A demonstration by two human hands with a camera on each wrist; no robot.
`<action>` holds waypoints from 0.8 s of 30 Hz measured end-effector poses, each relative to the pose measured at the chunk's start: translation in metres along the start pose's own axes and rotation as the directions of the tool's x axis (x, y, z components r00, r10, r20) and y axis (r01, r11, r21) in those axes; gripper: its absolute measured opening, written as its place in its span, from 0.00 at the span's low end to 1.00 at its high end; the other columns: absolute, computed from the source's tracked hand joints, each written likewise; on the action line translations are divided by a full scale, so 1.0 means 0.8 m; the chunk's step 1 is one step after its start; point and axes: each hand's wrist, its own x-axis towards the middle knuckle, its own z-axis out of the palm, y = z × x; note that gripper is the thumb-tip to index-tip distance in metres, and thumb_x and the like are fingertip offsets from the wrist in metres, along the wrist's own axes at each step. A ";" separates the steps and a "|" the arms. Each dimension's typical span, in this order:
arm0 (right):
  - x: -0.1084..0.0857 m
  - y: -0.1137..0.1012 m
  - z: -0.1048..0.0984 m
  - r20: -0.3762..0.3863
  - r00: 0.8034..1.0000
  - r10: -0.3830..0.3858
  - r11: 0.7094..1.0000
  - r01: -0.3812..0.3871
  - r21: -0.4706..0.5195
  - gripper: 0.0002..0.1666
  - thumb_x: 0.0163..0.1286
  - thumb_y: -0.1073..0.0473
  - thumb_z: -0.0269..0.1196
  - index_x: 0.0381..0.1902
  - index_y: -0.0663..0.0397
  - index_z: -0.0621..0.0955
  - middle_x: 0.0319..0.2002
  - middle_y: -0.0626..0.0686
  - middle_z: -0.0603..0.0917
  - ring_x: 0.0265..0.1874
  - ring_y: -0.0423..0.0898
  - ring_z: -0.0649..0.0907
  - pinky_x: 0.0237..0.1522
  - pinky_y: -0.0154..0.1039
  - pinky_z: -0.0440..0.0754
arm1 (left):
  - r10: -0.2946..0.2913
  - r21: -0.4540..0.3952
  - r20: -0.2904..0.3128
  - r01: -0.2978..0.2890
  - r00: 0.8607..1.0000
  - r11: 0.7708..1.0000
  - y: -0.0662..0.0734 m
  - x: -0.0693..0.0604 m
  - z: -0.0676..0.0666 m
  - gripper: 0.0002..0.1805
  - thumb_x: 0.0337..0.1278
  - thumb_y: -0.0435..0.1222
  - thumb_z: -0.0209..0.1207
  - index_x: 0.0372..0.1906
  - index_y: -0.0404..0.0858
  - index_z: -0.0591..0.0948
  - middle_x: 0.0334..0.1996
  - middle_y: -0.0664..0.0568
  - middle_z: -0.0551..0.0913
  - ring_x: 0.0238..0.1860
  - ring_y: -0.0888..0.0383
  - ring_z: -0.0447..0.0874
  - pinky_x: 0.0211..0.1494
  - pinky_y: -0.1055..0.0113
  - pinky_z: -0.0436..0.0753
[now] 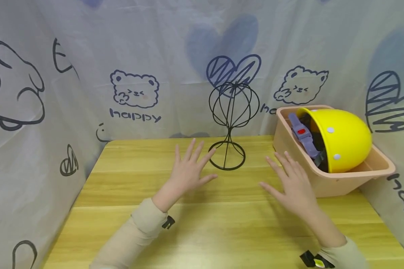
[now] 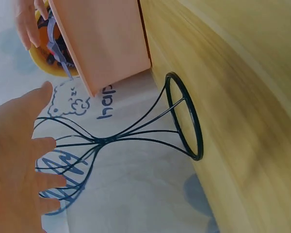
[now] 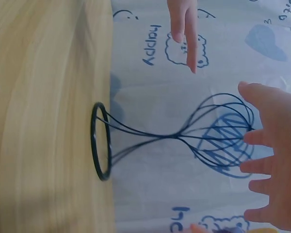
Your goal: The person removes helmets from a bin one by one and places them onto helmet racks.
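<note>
A black wire stand (image 1: 229,129) with a round cage top and a ring base stands upright at the back of the table. My left hand (image 1: 187,174) is held in front of it to the left, fingers spread, holding nothing. To the right of the stand, my right hand (image 1: 294,186) is also spread and holds nothing, near the front of a pink bin (image 1: 326,185). A yellow helmet (image 1: 348,138) with a purple strap and red buckle lies on its side in that bin. The left wrist view shows the stand's ring base (image 2: 184,116) plainly.
The wooden table (image 1: 202,228) meets a white cloth (image 1: 138,45) printed with bears and hearts at the back and sides. The pink bin takes up the table's back right corner.
</note>
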 end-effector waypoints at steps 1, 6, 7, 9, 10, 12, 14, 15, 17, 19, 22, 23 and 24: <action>-0.001 0.003 -0.003 -0.036 0.999 -0.015 1.000 0.015 -0.001 0.43 0.65 0.32 0.58 0.73 0.42 0.64 0.72 0.59 0.66 0.73 0.62 0.61 0.69 0.65 0.60 | 0.015 0.002 -0.015 -0.015 1.000 1.000 0.000 0.001 -0.002 0.45 0.58 0.72 0.41 0.77 0.63 0.45 0.79 0.49 0.46 0.79 0.43 0.38 0.72 0.31 0.35; -0.003 0.016 -0.018 -0.264 0.959 -0.103 0.994 0.106 -0.003 0.44 0.68 0.25 0.47 0.65 0.52 0.75 0.62 0.62 0.76 0.64 0.65 0.72 0.63 0.63 0.69 | 0.075 -0.010 -0.090 -0.077 0.993 0.997 0.004 0.009 -0.012 0.43 0.59 0.70 0.44 0.77 0.60 0.52 0.76 0.48 0.57 0.77 0.42 0.52 0.73 0.33 0.50; -0.005 0.019 -0.021 -0.304 0.946 -0.111 0.993 0.117 -0.001 0.44 0.68 0.25 0.46 0.63 0.54 0.76 0.61 0.63 0.77 0.62 0.65 0.73 0.66 0.60 0.69 | 0.085 -0.018 -0.106 -0.088 0.991 0.996 0.005 0.011 -0.014 0.43 0.59 0.70 0.45 0.76 0.59 0.53 0.75 0.48 0.59 0.76 0.42 0.54 0.73 0.34 0.53; -0.007 0.025 -0.026 -0.375 0.919 -0.118 0.992 0.130 0.007 0.43 0.68 0.27 0.48 0.60 0.56 0.78 0.58 0.64 0.79 0.60 0.65 0.75 0.70 0.52 0.67 | 0.107 -0.023 -0.141 -0.111 0.984 0.994 0.007 0.015 -0.017 0.42 0.59 0.69 0.47 0.76 0.58 0.56 0.73 0.47 0.63 0.74 0.43 0.59 0.72 0.36 0.57; -0.009 0.028 -0.029 -0.406 0.907 -0.117 0.991 0.132 0.009 0.42 0.68 0.27 0.50 0.58 0.57 0.79 0.57 0.64 0.79 0.58 0.65 0.76 0.71 0.48 0.66 | 0.118 -0.025 -0.159 -0.124 0.980 0.992 0.008 0.018 -0.019 0.42 0.59 0.68 0.48 0.75 0.57 0.58 0.72 0.48 0.64 0.73 0.43 0.61 0.72 0.37 0.59; -0.012 0.034 -0.034 -0.454 0.884 -0.110 0.991 0.130 0.012 0.41 0.68 0.29 0.51 0.55 0.59 0.81 0.54 0.65 0.81 0.55 0.64 0.77 0.73 0.38 0.62 | 0.143 -0.016 -0.203 -0.150 0.969 0.989 0.011 0.022 -0.021 0.40 0.60 0.67 0.49 0.73 0.55 0.62 0.70 0.48 0.67 0.71 0.44 0.64 0.71 0.39 0.61; -0.015 0.040 -0.040 -0.496 0.862 -0.106 0.991 0.130 0.014 0.41 0.68 0.30 0.53 0.52 0.62 0.82 0.51 0.65 0.81 0.53 0.64 0.77 0.72 0.33 0.61 | 0.171 0.002 -0.255 -0.177 0.952 0.984 0.013 0.026 -0.023 0.39 0.60 0.66 0.50 0.72 0.53 0.65 0.68 0.48 0.70 0.69 0.45 0.66 0.70 0.41 0.64; -0.017 0.043 -0.043 -0.512 0.853 -0.102 0.992 0.127 0.015 0.40 0.68 0.30 0.53 0.51 0.63 0.82 0.50 0.66 0.82 0.51 0.64 0.77 0.72 0.31 0.60 | 0.185 0.008 -0.284 -0.191 0.941 0.982 0.014 0.028 -0.023 0.38 0.60 0.66 0.50 0.70 0.53 0.67 0.67 0.48 0.71 0.68 0.46 0.68 0.69 0.42 0.65; -0.019 0.048 -0.047 -0.547 0.831 -0.099 0.992 0.125 0.009 0.40 0.68 0.31 0.54 0.47 0.65 0.83 0.46 0.66 0.82 0.48 0.64 0.78 0.70 0.27 0.60 | 0.212 0.026 -0.340 -0.217 0.916 0.976 0.016 0.031 -0.023 0.37 0.60 0.65 0.52 0.69 0.51 0.70 0.65 0.49 0.74 0.66 0.47 0.70 0.68 0.44 0.67; -0.022 0.054 -0.051 -0.575 0.813 -0.096 0.993 0.117 -0.001 0.39 0.68 0.32 0.55 0.44 0.66 0.84 0.44 0.67 0.83 0.46 0.64 0.78 0.68 0.27 0.61 | 0.235 0.038 -0.382 -0.239 0.894 0.970 0.017 0.033 -0.023 0.35 0.59 0.64 0.53 0.67 0.51 0.72 0.63 0.49 0.76 0.65 0.47 0.72 0.66 0.45 0.69; -0.030 0.063 -0.054 -0.602 0.794 -0.084 0.996 0.088 -0.023 0.39 0.67 0.32 0.56 0.40 0.67 0.84 0.42 0.67 0.83 0.45 0.65 0.79 0.69 0.29 0.63 | 0.259 0.045 -0.419 -0.265 0.870 0.963 0.019 0.037 -0.023 0.33 0.59 0.63 0.55 0.66 0.51 0.73 0.61 0.49 0.77 0.63 0.48 0.74 0.65 0.47 0.70; -0.033 0.066 -0.055 -0.601 0.795 -0.076 0.997 0.074 -0.029 0.39 0.67 0.32 0.56 0.40 0.67 0.84 0.42 0.67 0.83 0.46 0.65 0.79 0.69 0.30 0.63 | 0.268 0.049 -0.428 -0.274 0.863 0.961 0.019 0.038 -0.022 0.33 0.59 0.62 0.55 0.65 0.51 0.74 0.61 0.49 0.78 0.62 0.48 0.74 0.65 0.48 0.71; -0.037 0.070 -0.056 -0.601 0.797 -0.065 0.998 0.058 -0.031 0.40 0.67 0.31 0.55 0.39 0.67 0.84 0.42 0.67 0.83 0.46 0.66 0.79 0.69 0.31 0.64 | 0.275 0.056 -0.432 -0.279 0.859 0.959 0.021 0.039 -0.022 0.32 0.59 0.62 0.55 0.64 0.51 0.74 0.60 0.50 0.78 0.62 0.48 0.75 0.64 0.48 0.71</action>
